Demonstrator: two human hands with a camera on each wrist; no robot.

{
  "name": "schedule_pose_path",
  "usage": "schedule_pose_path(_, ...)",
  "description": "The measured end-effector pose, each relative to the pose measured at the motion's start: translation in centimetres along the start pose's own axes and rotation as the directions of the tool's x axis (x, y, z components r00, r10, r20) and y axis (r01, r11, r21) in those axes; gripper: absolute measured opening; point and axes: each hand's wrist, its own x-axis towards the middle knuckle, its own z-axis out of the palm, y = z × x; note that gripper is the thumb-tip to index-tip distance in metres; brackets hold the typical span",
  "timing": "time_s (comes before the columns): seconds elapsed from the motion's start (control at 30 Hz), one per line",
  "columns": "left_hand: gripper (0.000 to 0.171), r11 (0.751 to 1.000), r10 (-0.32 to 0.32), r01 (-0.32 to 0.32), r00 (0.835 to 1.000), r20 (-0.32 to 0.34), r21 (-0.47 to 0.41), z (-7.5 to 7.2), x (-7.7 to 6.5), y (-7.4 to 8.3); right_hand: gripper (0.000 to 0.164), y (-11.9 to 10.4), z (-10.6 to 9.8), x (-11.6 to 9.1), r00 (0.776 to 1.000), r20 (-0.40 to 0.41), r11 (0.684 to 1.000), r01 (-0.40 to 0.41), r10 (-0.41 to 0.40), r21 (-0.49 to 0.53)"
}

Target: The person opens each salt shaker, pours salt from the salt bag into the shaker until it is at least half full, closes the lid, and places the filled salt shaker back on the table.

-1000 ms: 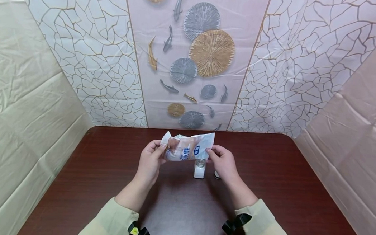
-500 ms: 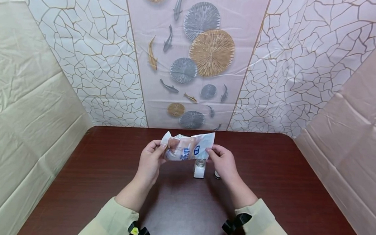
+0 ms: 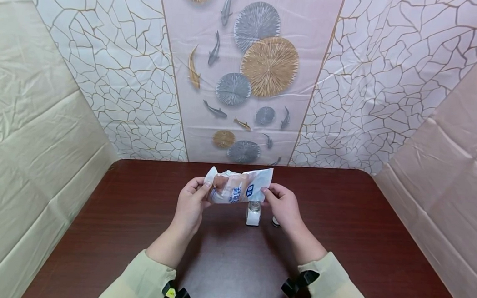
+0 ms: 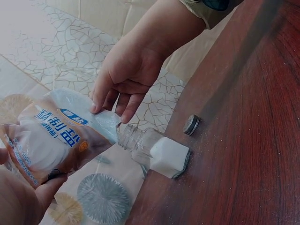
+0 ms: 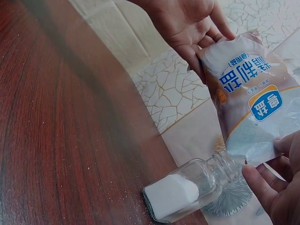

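Observation:
A plastic bag of salt (image 3: pixel 238 189) with blue lettering is held sideways over the table by both hands. My left hand (image 3: pixel 190 203) grips its fuller end, thumb in front. At the other end, my right hand (image 3: pixel 285 207) pinches the bag's corner between thumb and fingers. That corner sits right at the mouth of a small square glass jar (image 4: pixel 161 152), which stands upright on the table. White salt (image 5: pixel 173 194) fills its lower part, with clear glass above. Beside the jar lies its round lid (image 4: pixel 191 125), partly hidden behind my right hand in the head view.
The dark reddish wooden table (image 3: pixel 135 234) spreads all around. Fine white grains dot its surface near the jar in both wrist views. Patterned cloth (image 3: pixel 243 76) hangs behind the far edge, and plain beige cloth (image 3: pixel 38 132) covers the sides.

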Motion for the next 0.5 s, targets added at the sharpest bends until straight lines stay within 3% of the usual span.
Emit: schedule_pose_path(0.5,0.006,1.0,0.011,-0.011,1.0,0.012,-0.002,0.04,0.02,-0.1,0.021,-0.15,0.01,-0.17,1.0,-0.006,1.0,-0.006,0.006,0.001)
